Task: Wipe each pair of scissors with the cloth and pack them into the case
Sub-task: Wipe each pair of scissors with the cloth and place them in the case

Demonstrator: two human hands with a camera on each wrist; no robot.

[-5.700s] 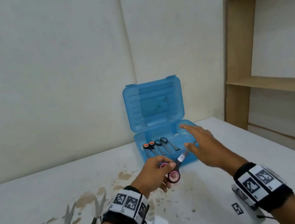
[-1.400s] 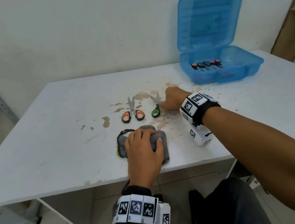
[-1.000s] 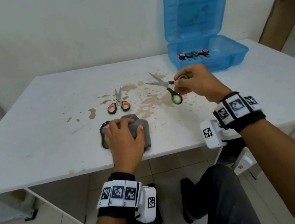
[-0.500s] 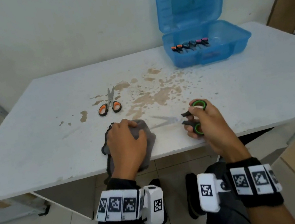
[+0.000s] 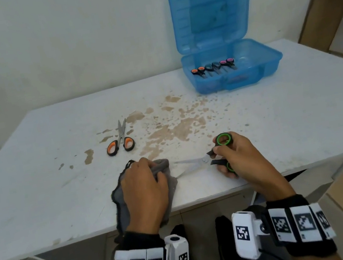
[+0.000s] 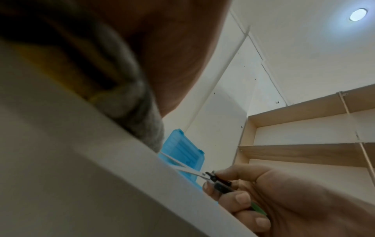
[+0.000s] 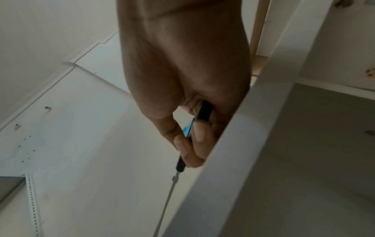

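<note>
While the right hand (image 5: 237, 157) is pinching the green-handled scissors (image 5: 211, 159), blades spread, the left hand (image 5: 146, 187) is clutching the cloth (image 5: 163, 165), seemingly touching one blade; wiping comes next.

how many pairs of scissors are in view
5: three in the open blue plastic case, orange-handled scissors on the white table, green-handled scissors in the right hand.

The green-handled scissors (image 5: 208, 160) are spread open, blades pointing left toward the grey cloth (image 5: 163, 165), which lies bunched at the worktop's near edge with one end hanging over it. The orange-handled scissors (image 5: 119, 140) lie shut on the stained surface, tips pointing away. The blue translucent case (image 5: 269, 66) stands open at the far right, lid upright, with three pairs of scissors (image 5: 213, 68) side by side inside.
</note>
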